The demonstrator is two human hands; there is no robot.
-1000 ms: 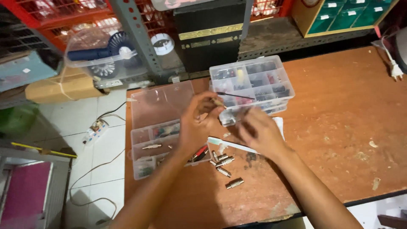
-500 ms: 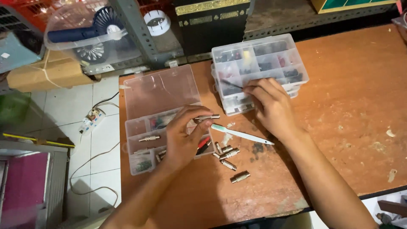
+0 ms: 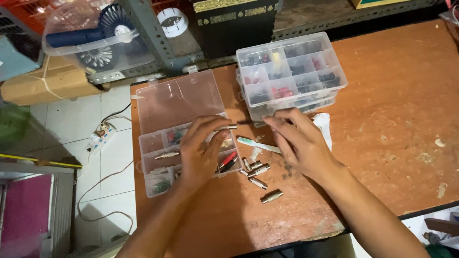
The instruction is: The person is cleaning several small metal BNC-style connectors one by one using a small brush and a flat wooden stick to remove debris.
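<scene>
Resting on table: worn brown wooden table [image 3: 392, 119]; everything sits toward its left half.
Open box: clear plastic organizer [image 3: 162, 157] at the left edge, lid [image 3: 177, 100] flung back toward the far edge, small parts in its compartments.
Closed boxes: stack of clear compartment boxes [image 3: 289, 71] near the far edge, dark, red and yellow bits inside.
Left hand [image 3: 203, 153]: palm down over the open organizer's near-right compartments, fingers curled, pinching a small silver metal connector [image 3: 226, 127] at its fingertips.
Right hand [image 3: 301, 143]: palm down just below the stacked boxes, fingers spread and loose, nothing visibly grasped.
Connector position: between both hands, at the left fingertips.
Loose items: white toothbrush [image 3: 258, 145] and scattered silver connectors [image 3: 260, 176] between the hands, toward the near edge.
</scene>
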